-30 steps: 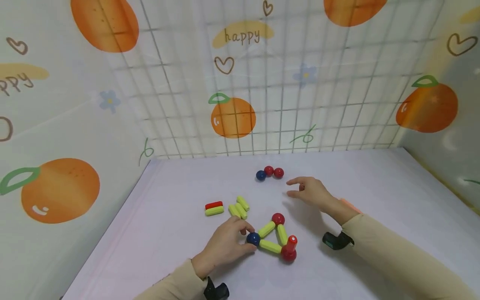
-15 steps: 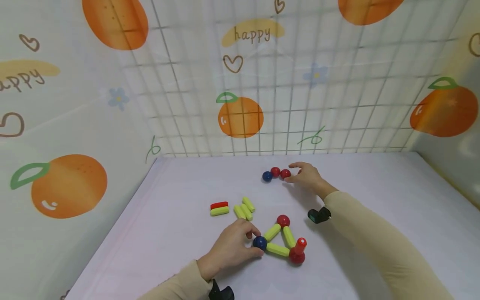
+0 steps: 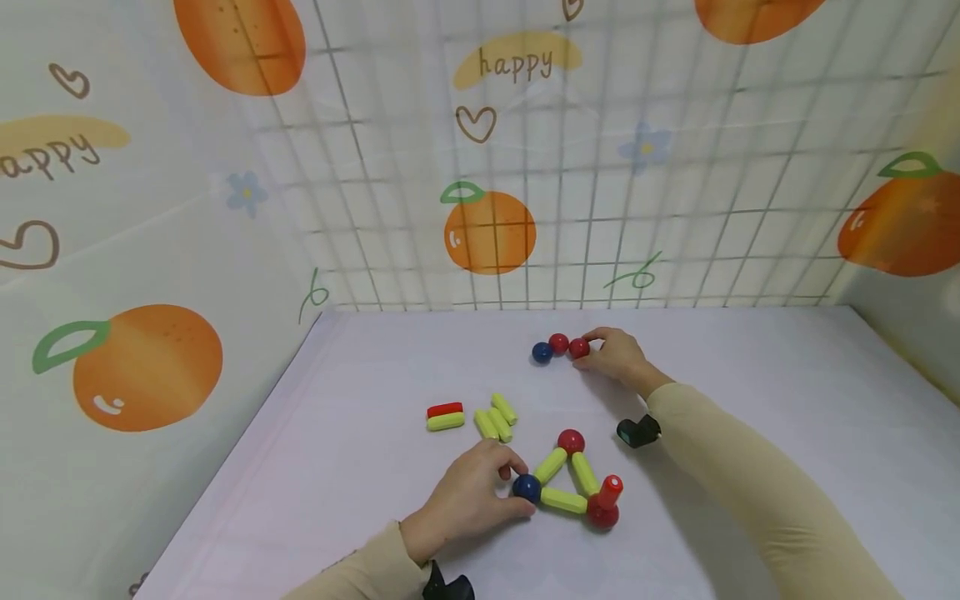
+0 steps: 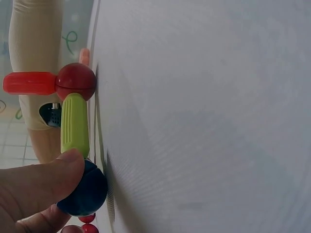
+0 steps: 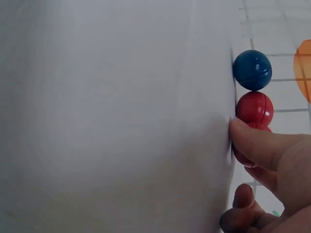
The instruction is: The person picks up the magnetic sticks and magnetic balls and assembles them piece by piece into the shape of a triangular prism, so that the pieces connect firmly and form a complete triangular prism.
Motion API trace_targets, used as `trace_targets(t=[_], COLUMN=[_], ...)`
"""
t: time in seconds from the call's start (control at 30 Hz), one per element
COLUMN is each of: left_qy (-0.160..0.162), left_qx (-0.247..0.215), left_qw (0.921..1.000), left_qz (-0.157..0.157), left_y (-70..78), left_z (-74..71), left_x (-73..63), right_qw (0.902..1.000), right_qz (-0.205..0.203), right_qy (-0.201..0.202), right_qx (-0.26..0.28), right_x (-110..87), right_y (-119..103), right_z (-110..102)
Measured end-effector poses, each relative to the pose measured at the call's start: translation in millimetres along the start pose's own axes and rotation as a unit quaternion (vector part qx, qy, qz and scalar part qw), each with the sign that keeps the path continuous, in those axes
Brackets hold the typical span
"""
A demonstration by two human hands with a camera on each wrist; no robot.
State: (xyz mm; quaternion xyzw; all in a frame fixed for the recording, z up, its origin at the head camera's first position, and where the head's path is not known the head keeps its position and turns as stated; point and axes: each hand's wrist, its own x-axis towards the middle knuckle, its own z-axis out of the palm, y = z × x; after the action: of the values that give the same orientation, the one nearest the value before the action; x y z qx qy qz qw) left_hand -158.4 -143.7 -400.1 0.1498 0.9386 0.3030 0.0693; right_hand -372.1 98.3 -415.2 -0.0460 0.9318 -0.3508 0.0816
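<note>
- Left sleeve (image 3: 360, 571): beige, long, plain cuff.
- Right sleeve (image 3: 720, 442): matching beige, fine-textured cloth, creased further up.
- Left wrist unit (image 3: 453, 588): black, partly cropped.
- Right wrist unit (image 3: 638, 432): black, rounded housing, dotted face.
- Fingers (image 3: 504, 455): bare.

A thin grid (image 3: 587, 221) crosses the orange-printed white sheeting (image 3: 390, 92) behind the pale tabletop (image 3: 360, 392).

Orange-printed white sheet (image 3: 172, 250), grid (image 3: 590, 219) showing through, pale tabletop (image 3: 360, 433)
</note>
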Motion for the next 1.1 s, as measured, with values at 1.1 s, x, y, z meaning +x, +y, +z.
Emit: trace_targets(t=[1.1], left_qy=[0.01], left_qx=[-0.007], left_qw=[0.9997], left_qz=[0.022], left_y=[-0.9], left_z=[2.5], left_x=[1.4], right_qw=[0.9898], right_qz=[-0.079], right_qy=[-0.014], right_qx=[0.118], right_x=[-153.3], right_y=[-11], right_z=[-41])
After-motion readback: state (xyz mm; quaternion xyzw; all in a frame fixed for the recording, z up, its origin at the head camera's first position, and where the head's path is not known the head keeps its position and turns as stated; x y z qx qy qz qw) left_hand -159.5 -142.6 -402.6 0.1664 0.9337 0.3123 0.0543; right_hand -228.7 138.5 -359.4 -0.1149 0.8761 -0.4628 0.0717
